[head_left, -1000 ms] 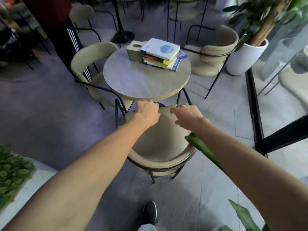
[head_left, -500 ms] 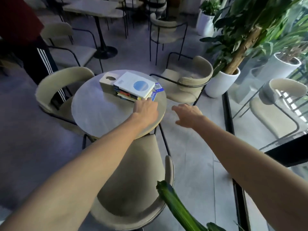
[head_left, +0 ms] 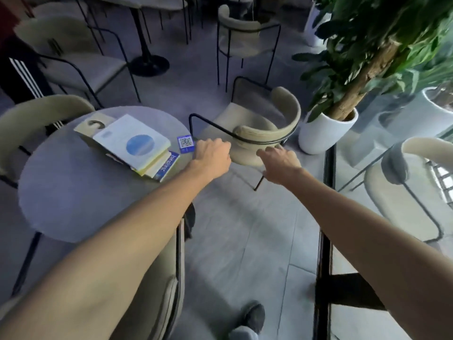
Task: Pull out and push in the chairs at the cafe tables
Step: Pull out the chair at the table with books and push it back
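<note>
A beige chair with a thin black frame (head_left: 245,121) stands to the right of the round grey table (head_left: 73,192), turned away from it at an angle. My left hand (head_left: 213,155) hovers at the near end of its curved backrest, fingers loosely curled and holding nothing. My right hand (head_left: 279,163) reaches in beside it with fingers spread, just below the backrest's near edge. A second beige chair (head_left: 169,290) sits tucked under the table beneath my left forearm. A third chair (head_left: 36,111) stands at the table's left side.
The table carries a stack of books (head_left: 137,146), a beige box (head_left: 90,125) and a blue QR card (head_left: 185,143). A white planter with a tree (head_left: 323,131) stands right of the chair. A black-framed glass partition (head_left: 326,217) runs along the right. A person's striped trousers (head_left: 24,74) are at far left.
Both hands have left the near chair, which now sits under the table. I have moved forward and right, and my hands now reach the right-hand chair's backrest.
</note>
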Available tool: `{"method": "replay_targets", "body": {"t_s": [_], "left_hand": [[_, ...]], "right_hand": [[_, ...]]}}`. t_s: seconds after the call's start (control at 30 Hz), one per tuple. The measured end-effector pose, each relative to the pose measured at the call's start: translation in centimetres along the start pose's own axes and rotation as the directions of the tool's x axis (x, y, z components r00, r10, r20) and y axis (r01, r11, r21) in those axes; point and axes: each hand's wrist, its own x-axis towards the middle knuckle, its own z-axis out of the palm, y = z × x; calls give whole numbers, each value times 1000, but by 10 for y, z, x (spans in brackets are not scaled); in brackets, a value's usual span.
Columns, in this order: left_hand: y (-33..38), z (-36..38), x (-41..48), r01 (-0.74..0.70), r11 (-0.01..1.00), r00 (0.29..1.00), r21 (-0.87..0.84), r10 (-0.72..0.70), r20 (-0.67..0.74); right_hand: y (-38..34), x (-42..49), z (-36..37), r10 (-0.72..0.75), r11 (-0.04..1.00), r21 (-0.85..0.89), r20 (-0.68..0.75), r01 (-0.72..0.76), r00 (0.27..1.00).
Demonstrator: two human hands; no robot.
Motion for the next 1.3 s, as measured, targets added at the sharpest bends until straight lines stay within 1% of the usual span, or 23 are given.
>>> {"method": "replay_targets", "body": {"t_s": [0.1, 0.23, 0.33, 0.4, 0.47, 0.57, 0.7, 0.8, 0.9, 0.97, 1.07, 1.13, 1.23, 1.3], "left_hand": [[44, 3, 45, 24, 999, 999, -27, -23, 23], [94, 7, 100, 21, 1000, 999, -12, -20, 38], [115, 12, 144, 19, 1000, 999, 1, -19, 49], [124, 21, 173, 9, 1000, 996, 12, -10, 85], [130, 36, 202, -8, 1000, 990, 30, 3, 143], [133, 61, 246, 0, 999, 978, 52, -11, 206], [141, 102, 309, -24, 997, 970, 77, 4, 244], [154, 138, 346, 7, 999, 969, 40, -16, 248], [168, 165, 369, 33, 999, 961, 24, -39, 273], [172, 182, 382, 71, 997, 953, 31, -77, 294], [178, 199, 389, 145, 989, 908, 3, -134, 398], [183, 204, 398, 155, 988, 883, 9, -143, 448], [184, 209, 412, 176, 984, 831, -8, -144, 538], [183, 212, 418, 215, 976, 792, -44, -148, 592]], "right_hand": [[59, 23, 13, -21, 1000, 8, 1, 21, 1000], [129, 51, 29, -31, 1000, 1, 34, 31, 999], [171, 80, 40, -31, 999, -6, 62, 31, 998], [194, 104, 48, -35, 999, -10, 57, 35, 998], [213, 131, 58, -51, 999, -13, 57, 52, 997], [237, 178, 73, -68, 996, -47, 115, 73, 991], [265, 250, 99, -98, 990, -77, 200, 116, 975], [285, 296, 125, -148, 976, -120, 232, 179, 961], [303, 326, 149, -185, 967, -120, 286, 226, 940], [312, 345, 167, -239, 948, -139, 287, 287, 928], [323, 366, 185, -332, 916, -140, 266, 377, 905], [332, 379, 193, -381, 900, -129, 233, 417, 895], [344, 396, 202, -427, 874, -138, 239, 466, 872], [348, 408, 206, -428, 875, -113, 275, 471, 861]]}}
